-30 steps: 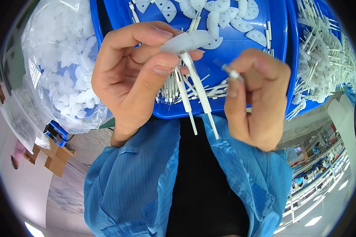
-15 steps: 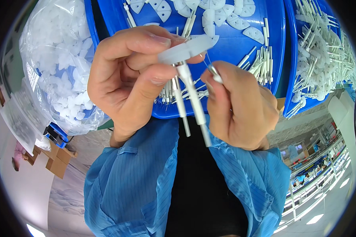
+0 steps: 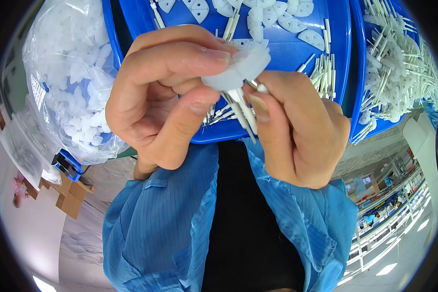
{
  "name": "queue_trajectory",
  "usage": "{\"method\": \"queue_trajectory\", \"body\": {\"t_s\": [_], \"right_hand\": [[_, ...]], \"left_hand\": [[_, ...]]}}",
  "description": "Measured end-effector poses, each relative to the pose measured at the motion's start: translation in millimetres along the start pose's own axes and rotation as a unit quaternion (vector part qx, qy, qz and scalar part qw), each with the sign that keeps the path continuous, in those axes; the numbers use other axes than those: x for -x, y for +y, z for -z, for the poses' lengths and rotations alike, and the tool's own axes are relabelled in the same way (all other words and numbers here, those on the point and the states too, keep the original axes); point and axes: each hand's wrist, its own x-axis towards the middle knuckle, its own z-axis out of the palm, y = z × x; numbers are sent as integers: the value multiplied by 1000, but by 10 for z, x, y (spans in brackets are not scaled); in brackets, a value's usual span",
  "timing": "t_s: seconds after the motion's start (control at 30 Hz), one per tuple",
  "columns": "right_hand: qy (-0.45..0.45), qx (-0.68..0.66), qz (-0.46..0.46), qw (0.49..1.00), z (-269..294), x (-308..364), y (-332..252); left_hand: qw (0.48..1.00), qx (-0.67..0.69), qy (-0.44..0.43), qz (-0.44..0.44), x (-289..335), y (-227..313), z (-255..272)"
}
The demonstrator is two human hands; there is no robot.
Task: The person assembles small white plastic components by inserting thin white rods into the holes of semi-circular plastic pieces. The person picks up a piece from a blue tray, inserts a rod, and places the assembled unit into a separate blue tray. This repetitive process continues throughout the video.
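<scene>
My left hand (image 3: pixel 163 92) is closed on a translucent white plastic piece (image 3: pixel 236 70) with rounded edges, pinching it between thumb and fingers. White rods with metal ends (image 3: pixel 242 112) hang from its underside, slanting down and partly overlapping. Close by at the right, my right hand (image 3: pixel 301 126) pinches another thin rod (image 3: pixel 262 88), of which a white end and a bit of metal show. The metal part reaches the piece's right underside; whether it sits in a hole is hidden.
Beneath my hands is a blue tray (image 3: pixel 297 58) with flat white wedge pieces (image 3: pixel 311 40) and bundles of rods (image 3: pixel 323 75). A clear bag of white pieces (image 3: pixel 82 87) stands left. Another blue bin (image 3: pixel 357 97) at right holds piled rodded pieces (image 3: pixel 394 73).
My right hand has brought its rod up against the piece. The piece has tilted, and its hanging rods look shorter and closer together.
</scene>
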Motion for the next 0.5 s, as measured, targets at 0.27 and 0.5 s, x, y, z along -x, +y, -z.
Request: {"method": "queue_trajectory", "body": {"t_s": [0.27, 0.5], "right_hand": [[-3, -70, 25, 997, 79, -141, -146], [-50, 62, -24, 997, 124, -108, -179]], "left_hand": [[995, -87, 4, 44, 5, 63, -47], [999, 12, 24, 38, 4, -11, -33]]}}
